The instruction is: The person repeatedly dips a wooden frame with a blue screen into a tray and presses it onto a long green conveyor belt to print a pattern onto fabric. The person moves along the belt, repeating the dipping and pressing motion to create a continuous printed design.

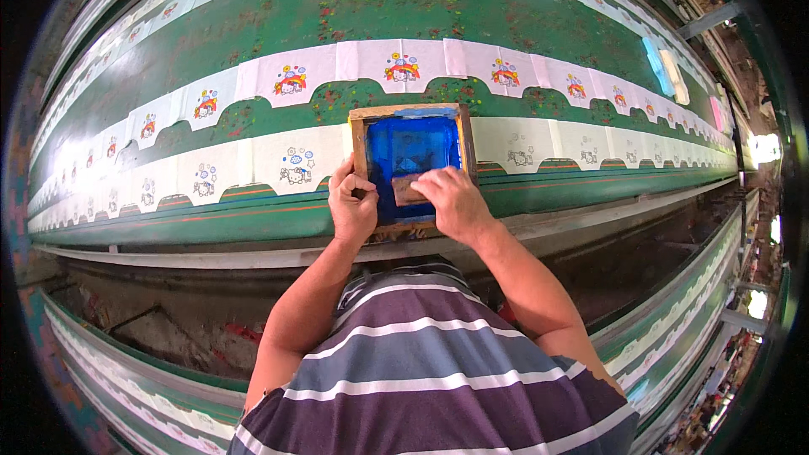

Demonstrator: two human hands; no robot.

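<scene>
A wooden screen-printing frame (361, 139) with a blue mesh (415, 143) rests on a row of white printed fabric pieces (278, 160) along the green table's near edge. My left hand (354, 202) is closed on the frame's left side. Inside the frame, my right hand (455, 206) grips a brown squeegee (404, 190) near the lower part of the mesh. The pieces left of the frame show blue and grey prints; those to its right show mostly grey outlines.
The long green table (396, 4) carries further rows of pieces with rainbow prints (403, 67). Blue and cream cloths (661, 67) lie at the right. A metal rail (581, 206) runs along the near edge, and another table (143, 379) stands behind me on both sides.
</scene>
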